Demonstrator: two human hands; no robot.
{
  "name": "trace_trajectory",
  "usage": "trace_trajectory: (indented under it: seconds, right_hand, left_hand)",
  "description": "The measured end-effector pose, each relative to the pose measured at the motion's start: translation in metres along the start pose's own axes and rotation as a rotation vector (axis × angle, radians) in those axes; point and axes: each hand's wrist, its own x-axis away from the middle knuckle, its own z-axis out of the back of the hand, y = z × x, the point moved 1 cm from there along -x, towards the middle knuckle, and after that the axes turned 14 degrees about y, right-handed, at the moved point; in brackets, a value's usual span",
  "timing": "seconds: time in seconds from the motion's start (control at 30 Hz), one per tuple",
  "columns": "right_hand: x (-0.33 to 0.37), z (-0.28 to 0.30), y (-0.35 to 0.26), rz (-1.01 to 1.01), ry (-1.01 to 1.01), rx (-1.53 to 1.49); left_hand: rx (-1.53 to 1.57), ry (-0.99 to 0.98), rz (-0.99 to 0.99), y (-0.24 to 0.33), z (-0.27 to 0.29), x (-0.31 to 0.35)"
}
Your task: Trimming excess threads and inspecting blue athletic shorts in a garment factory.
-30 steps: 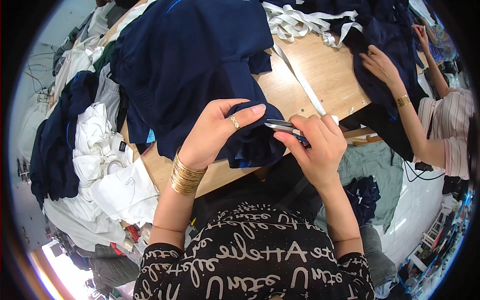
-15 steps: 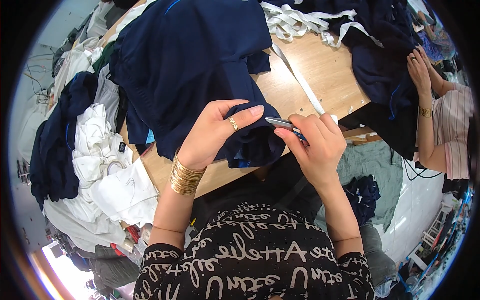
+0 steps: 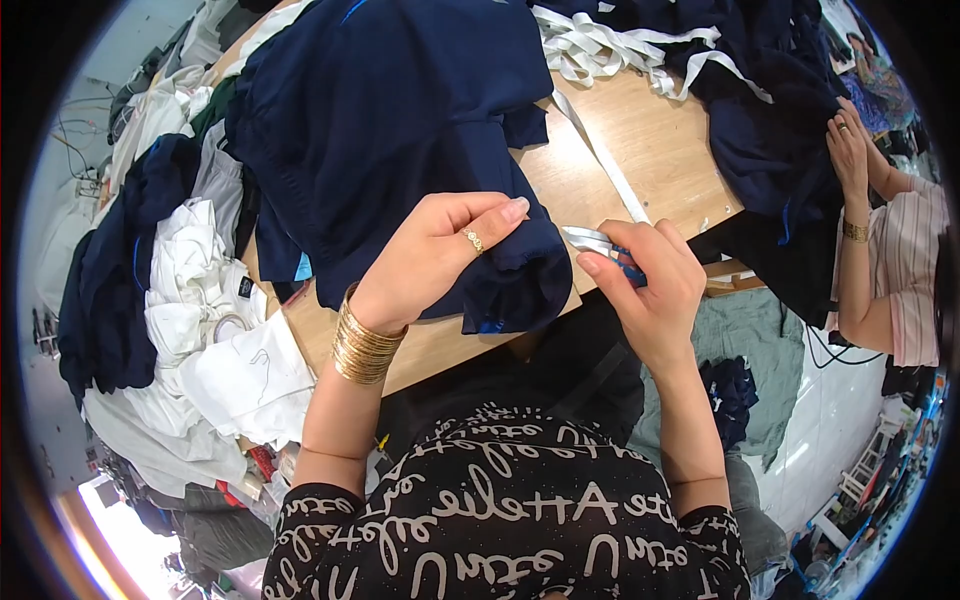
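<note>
A large navy garment [image 3: 380,110] is spread over the wooden table in front of me, one tubular end [image 3: 525,275] hanging at the near edge. Above that end, my left hand [image 3: 430,255] is closed in a thumb-and-finger pinch; whatever is between the fingertips is too small or hidden to make out. My right hand [image 3: 660,285] grips thread snips [image 3: 590,240] with silver blades and a blue handle. The blades point left, just apart from the garment and from my left fingertips. A white tape strip [image 3: 605,165] lies on the table beyond my right hand.
White tape [image 3: 590,50] is heaped at the far side. White garments [image 3: 195,300] and a navy one [image 3: 125,270] pile up at the left. On the right, another person's hands [image 3: 848,150] rest by dark navy cloth [image 3: 770,130]. The table's bare wood [image 3: 670,140] shows between.
The snips have moved right, away from the garment's end. My left thumb and finger have lifted off the fabric edge, and the tubular end now sits lower and flatter.
</note>
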Motion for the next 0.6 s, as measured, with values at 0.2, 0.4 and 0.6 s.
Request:
trace_trajectory:
  seconds: [0.2,0.4,0.6]
  right_hand:
    - [0.006,-0.004,0.002,-0.461,-0.052,-0.364]
    - [0.003,-0.010,0.002,-0.865,-0.342,-0.657]
    - [0.002,-0.007,0.003,-0.980,-0.236,-0.845]
  left_hand:
    - [0.035,0.007,-0.006,-0.007,-0.001,-0.002]
    - [-0.012,-0.018,-0.010,-0.009,-0.003,-0.004]
    - [0.007,-0.221,-0.013,-0.005,-0.001,-0.001]
